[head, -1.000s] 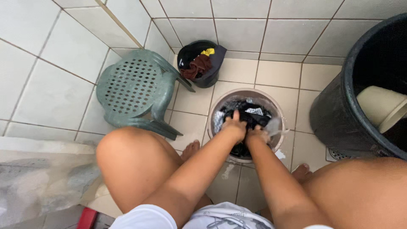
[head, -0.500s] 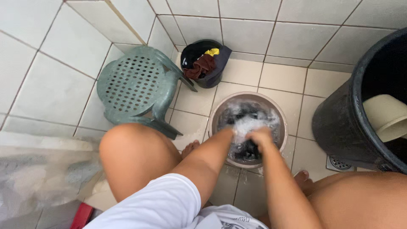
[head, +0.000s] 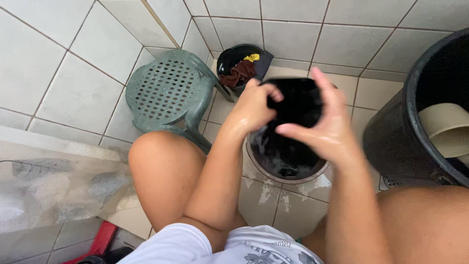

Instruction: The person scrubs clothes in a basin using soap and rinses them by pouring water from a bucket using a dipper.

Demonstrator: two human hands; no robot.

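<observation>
Both my hands hold up a wet black garment (head: 293, 105) above a round beige basin (head: 293, 178) on the tiled floor. My left hand (head: 251, 105) grips its left edge, my right hand (head: 325, 127) grips its right edge with fingers spread over the cloth. The cloth's lower end hangs into the basin, where dark laundry and soapy water show. My knees frame the basin on both sides.
A green perforated plastic stool (head: 166, 93) stands at the left by the wall. A small black bucket (head: 239, 66) with dark red and yellow clothes sits in the far corner. A large black barrel (head: 415, 112) holding a beige scoop (head: 447, 129) stands at the right.
My hands were down in the basin scrubbing in the suds. They have risen, lifting the black garment out of the water and spreading it between them.
</observation>
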